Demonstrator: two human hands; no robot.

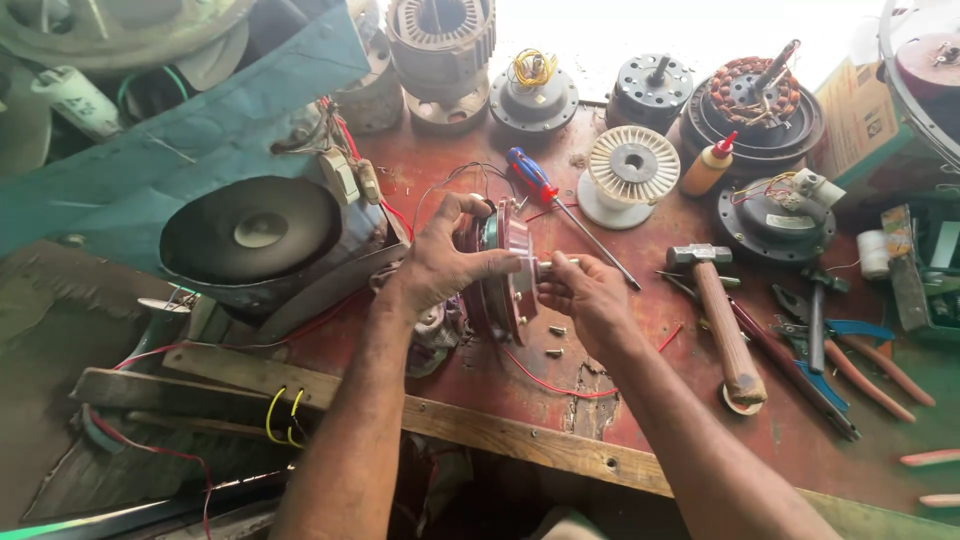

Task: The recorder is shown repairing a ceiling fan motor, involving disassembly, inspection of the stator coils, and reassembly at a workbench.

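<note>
We see the left hand (440, 262) wrapped over the top rim of a motor (503, 270) stood on edge mid-counter, fingers clamped on its round housing. The right hand (588, 292) sits just right of it, fingers narrow, pinching what looks like the shaft (553, 264); we cannot tell if a small part is held there too. We judge the motor heavy, stiff cast metal with a dull reddish face and ribbed edge, likely to roll if let go, so the rim is the best hold, not the loose red wires (545, 382) trailing near. Small screws (555, 340) lie on the counter (690, 420) just below the right hand. A screwdriver (560, 200) with red-blue handle lies beyond, a wooden-handled hammer (722, 320) to the right, pliers (850, 350) further right. A white spool (632, 165) sits far, and a glue bottle (708, 165) beside it. A dark speaker cone (250, 230) is at left.
</note>
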